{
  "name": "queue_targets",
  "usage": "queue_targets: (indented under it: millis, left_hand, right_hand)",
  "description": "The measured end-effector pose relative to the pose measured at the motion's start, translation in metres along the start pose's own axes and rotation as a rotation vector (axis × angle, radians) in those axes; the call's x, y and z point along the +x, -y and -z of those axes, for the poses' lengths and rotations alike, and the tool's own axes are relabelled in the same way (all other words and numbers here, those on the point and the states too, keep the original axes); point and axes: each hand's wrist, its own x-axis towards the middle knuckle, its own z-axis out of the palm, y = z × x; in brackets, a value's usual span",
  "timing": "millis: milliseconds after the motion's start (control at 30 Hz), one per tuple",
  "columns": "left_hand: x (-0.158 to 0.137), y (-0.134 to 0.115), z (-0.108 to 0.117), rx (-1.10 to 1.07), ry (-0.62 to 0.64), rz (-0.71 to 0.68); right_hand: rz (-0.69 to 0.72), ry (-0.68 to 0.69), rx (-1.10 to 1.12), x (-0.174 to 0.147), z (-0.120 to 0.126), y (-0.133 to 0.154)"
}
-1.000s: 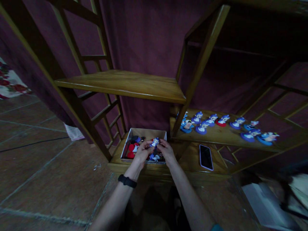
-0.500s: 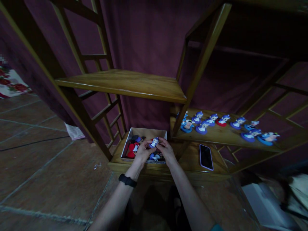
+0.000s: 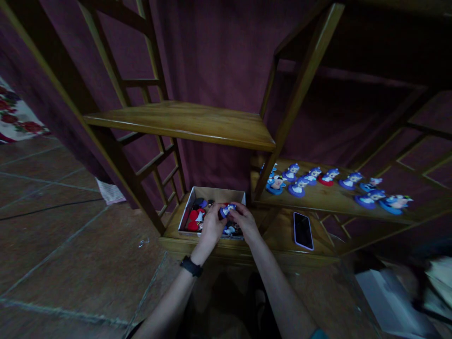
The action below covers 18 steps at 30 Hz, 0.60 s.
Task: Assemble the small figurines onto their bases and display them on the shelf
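A small purple-and-white figurine [image 3: 228,210] on a round purple base is held between both hands, tilted on its side. My left hand [image 3: 213,225] grips it at the base, fingers closed. My right hand [image 3: 244,220] pinches its other end. Beneath the hands, a shallow cardboard box [image 3: 182,219] sits on the low shelf with several figurines and bases in it. A red figurine piece [image 3: 196,219] lies at the box's left, and blue and white ones show under my fingers. Part of the contents is hidden by my hands.
Several figurines [image 3: 298,187] on purple, blue and red bases stand on the raised wooden shelf [image 3: 328,200] at right. A phone [image 3: 302,230] lies on the low shelf. An upright post [image 3: 303,94] and a higher shelf [image 3: 180,120] frame the box's bay.
The figurine has turned from upright to lying tilted, its head now toward my right hand. My left hand has rotated slightly with it. The view has shifted a little.
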Motion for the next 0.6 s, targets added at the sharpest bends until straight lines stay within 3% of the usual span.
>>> queue_targets:
  millis: [133,233,600]
  left_hand:
    - [-0.0019,-0.0042,0.0013,0.19,0.005,-0.121]
    - [-0.0023,-0.0051,0.0006,0.17,0.011,-0.121]
    - [0.0016,-0.0032,0.002,-0.442,0.009,0.272]
  right_hand:
    - [-0.031,-0.022,0.005,-0.0018,-0.0004,0.0032]
    - [-0.032,-0.019,0.032,-0.0034,0.0002,0.0062]
    - [0.042,0.079,0.08,-0.0033,0.0049,0.0029]
